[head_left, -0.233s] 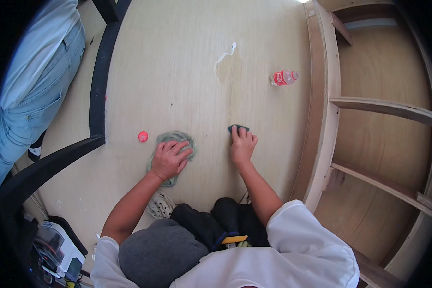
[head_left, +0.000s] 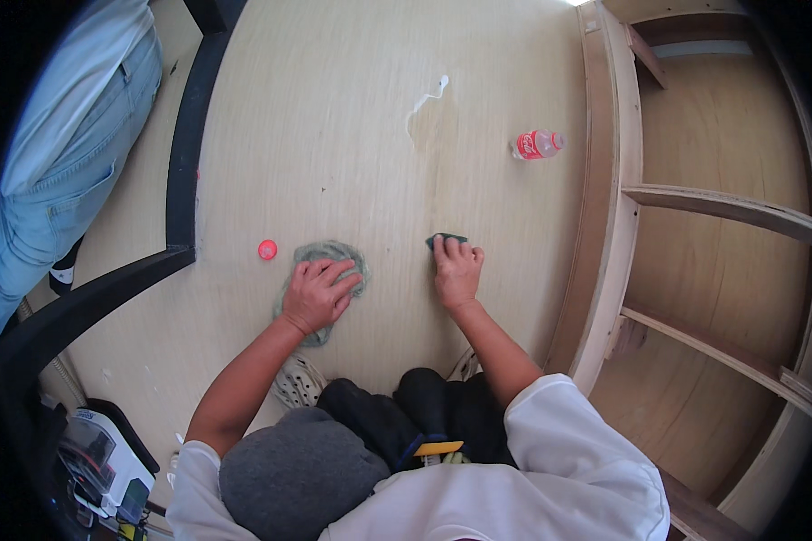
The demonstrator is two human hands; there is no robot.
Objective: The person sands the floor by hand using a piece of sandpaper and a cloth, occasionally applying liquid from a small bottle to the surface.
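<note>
A crumpled grey-green cloth [head_left: 332, 254] lies on the pale wood-grain board [head_left: 271, 117]. On top of it my left hand [head_left: 316, 293] rests palm down, fingers spread. My right hand [head_left: 458, 273] presses a small dark green scouring pad [head_left: 431, 241] against the board, the fingers bent over it; most of the pad is hidden beneath them. Beyond that hand, a brownish damp-looking patch [head_left: 435, 131] with a white streak [head_left: 417, 110] along its edge marks the surface. A red bottle cap [head_left: 267, 250] lies to the left of the cloth.
A clear plastic bottle with a red label [head_left: 534, 144] lies toward the right. Wooden framing with shelf-like bays [head_left: 612, 180] runs along the right side. At left are a black frame [head_left: 182, 171], a person in light jeans [head_left: 90, 171] and a white-and-black machine [head_left: 108, 460].
</note>
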